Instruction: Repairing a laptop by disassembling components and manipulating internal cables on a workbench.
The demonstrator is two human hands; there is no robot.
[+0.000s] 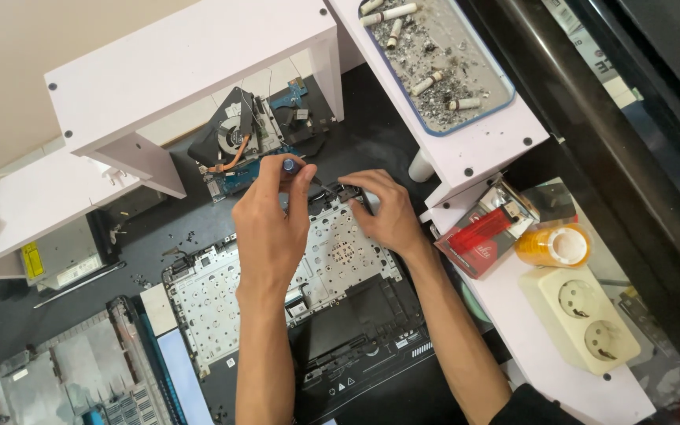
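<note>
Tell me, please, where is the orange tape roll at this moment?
In the head view, the orange tape roll lies on the white shelf at the right, between the red box and the cream double socket, right of the right hand.

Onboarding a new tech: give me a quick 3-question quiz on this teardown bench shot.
1. True or false: the left hand holds a screwdriver.
2. What does the right hand rest on: A) laptop chassis B) double socket C) ash tray?
3. What lies beyond the hands, under the white shelf?

Key: 1 true. 2 A. 3 the removed board with cooling fan.
</note>
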